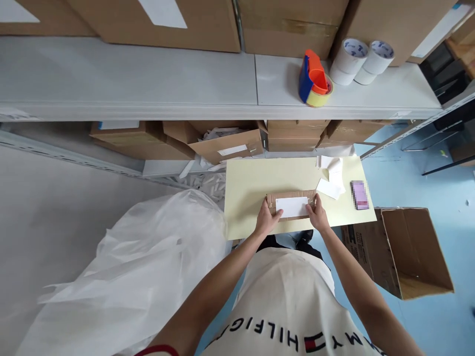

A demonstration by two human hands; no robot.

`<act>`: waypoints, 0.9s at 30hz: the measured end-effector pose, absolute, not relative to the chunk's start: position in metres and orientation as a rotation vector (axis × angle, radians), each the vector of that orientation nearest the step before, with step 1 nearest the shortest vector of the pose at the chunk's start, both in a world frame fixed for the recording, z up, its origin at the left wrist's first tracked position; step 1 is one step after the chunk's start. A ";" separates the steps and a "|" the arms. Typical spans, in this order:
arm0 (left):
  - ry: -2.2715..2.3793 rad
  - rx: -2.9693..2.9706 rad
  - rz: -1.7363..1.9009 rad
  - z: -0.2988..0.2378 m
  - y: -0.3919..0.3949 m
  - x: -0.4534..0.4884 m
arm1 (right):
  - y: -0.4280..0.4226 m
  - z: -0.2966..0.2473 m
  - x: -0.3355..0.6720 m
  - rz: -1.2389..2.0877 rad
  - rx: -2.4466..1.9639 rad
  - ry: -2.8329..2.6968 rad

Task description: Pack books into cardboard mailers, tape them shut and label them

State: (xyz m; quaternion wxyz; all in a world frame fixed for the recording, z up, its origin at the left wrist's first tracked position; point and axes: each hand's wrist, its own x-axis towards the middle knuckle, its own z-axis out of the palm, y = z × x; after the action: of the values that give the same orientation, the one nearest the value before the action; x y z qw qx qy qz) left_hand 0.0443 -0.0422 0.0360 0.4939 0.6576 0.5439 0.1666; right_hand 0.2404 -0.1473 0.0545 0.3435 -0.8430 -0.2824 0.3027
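A small cardboard box (pixel 290 195) rests on the pale yellow table, with a white label (pixel 291 207) on its upper face. My left hand (pixel 267 217) grips the box's left end, its thumb on the label's lower left corner. At the opposite end, my right hand (pixel 317 213) holds the box, thumb near the label's right edge. Loose white paper pieces (pixel 332 177) lie just beyond my right hand. Farther right on the table is a blurred purple item (pixel 359 195) whose kind I cannot make out.
Behind the table (pixel 256 178) stands a grey shelf (pixel 208 81) with cartons. It carries an orange and blue tape dispenser (pixel 314 81) and white tape rolls (pixel 349 62). An open carton (pixel 415 252) sits on the floor at right; a big translucent plastic bag (pixel 148 267) fills the left.
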 end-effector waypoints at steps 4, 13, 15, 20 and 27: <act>1.293 1.638 0.357 0.050 -0.048 0.055 | -0.181 0.062 0.246 0.952 -2.051 -0.515; 0.975 1.893 0.050 0.096 -0.136 0.208 | -0.354 0.084 0.332 0.518 -2.026 -0.135; 0.872 1.945 -0.088 0.101 -0.165 0.261 | -0.399 0.079 0.351 0.398 -2.057 0.000; 0.513 2.078 -0.374 0.093 -0.245 0.391 | -0.492 0.056 0.390 0.220 -2.054 0.356; 0.169 2.040 -0.590 0.072 -0.357 0.533 | -0.575 0.041 0.444 -0.080 -2.049 0.744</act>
State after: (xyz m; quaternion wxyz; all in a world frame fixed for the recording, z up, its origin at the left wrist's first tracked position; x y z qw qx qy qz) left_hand 0.5328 -0.3571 0.0720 0.4842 0.8379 0.0695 -0.2422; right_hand 0.4444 -0.5745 0.0408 0.4618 -0.8331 0.3026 -0.0324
